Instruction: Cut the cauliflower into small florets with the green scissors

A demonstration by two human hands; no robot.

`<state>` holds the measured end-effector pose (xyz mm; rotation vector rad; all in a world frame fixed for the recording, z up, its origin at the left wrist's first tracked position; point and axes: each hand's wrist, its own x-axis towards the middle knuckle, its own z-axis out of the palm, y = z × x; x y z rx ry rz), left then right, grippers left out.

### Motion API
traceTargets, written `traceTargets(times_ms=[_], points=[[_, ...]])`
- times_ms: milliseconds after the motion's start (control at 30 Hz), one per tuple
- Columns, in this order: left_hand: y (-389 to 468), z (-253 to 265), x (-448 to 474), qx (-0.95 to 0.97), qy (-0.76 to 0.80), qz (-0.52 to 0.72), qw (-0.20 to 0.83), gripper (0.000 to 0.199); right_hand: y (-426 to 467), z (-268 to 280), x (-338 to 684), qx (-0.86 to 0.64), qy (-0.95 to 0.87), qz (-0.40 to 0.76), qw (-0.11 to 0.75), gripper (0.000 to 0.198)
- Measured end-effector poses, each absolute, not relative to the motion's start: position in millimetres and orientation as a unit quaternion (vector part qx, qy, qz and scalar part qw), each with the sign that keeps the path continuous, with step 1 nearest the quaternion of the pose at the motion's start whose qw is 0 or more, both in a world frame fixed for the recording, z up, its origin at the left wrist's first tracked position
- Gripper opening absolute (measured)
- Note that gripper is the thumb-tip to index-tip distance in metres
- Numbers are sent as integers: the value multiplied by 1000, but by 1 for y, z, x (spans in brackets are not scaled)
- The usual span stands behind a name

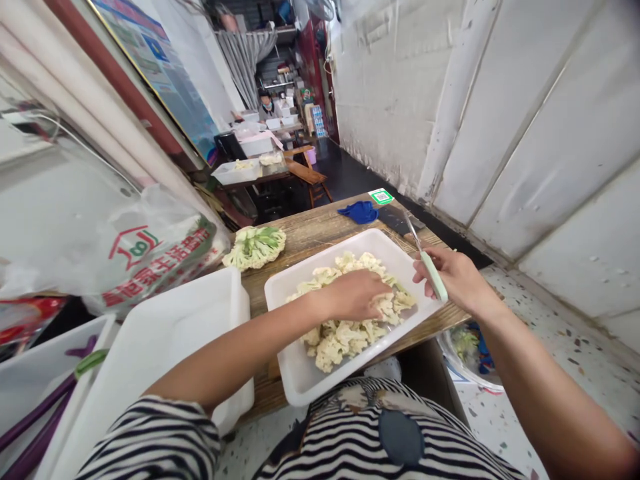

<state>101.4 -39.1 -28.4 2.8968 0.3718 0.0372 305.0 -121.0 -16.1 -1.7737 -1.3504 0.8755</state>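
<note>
A white plastic tray (289,373) full of cut cauliflower florets (345,339) stands tilted across my view on a wooden table. My left hand (357,295) reaches into it, palm down on the florets, thumb and fingers apart; the fingertips are partly hidden among the pieces. Over the tray's right end, my right hand (453,275) is closed around the pale green handle of a knife (433,275), its blade pointing up and away. A larger piece of cauliflower (256,247) with green stems lies on the table beyond the tray's left corner.
A blue cloth (359,212) and a dark flat blade-like object (400,219) lie at the table's (313,233) far edge. Left are an emptied-looking white bin (173,333), a plastic bag (155,253) and purple eggplants (37,427). Bottom right, a lined bucket (465,350) holds scraps. A person (267,105) sits far back.
</note>
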Motion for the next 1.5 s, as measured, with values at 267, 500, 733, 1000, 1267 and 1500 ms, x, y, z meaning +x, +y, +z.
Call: traceTargets(times_ms=[267, 500, 733, 1000, 1267, 1500], points=[[-57, -41, 114, 986, 131, -34, 96, 38, -167, -21, 302, -587, -481, 447, 475, 39], [-40, -35, 100, 944, 221, 57, 238, 33, -199, -38, 307, -408, -427, 584, 557, 36], [-36, -20, 74, 685, 414, 156, 579, 30, -216, -46, 294, -499, -519, 485, 495, 37], [-44, -20, 60, 729, 436, 294, 438, 26, -205, -45, 273, -681, -663, 155, 269, 48], [-61, -16, 66, 805, 409, 386, 188, 28, -202, -37, 259, -683, -674, 151, 236, 49], [-79, -9, 80, 821, 368, 426, 100, 29, -201, -30, 249, -686, -664, 168, 247, 50]])
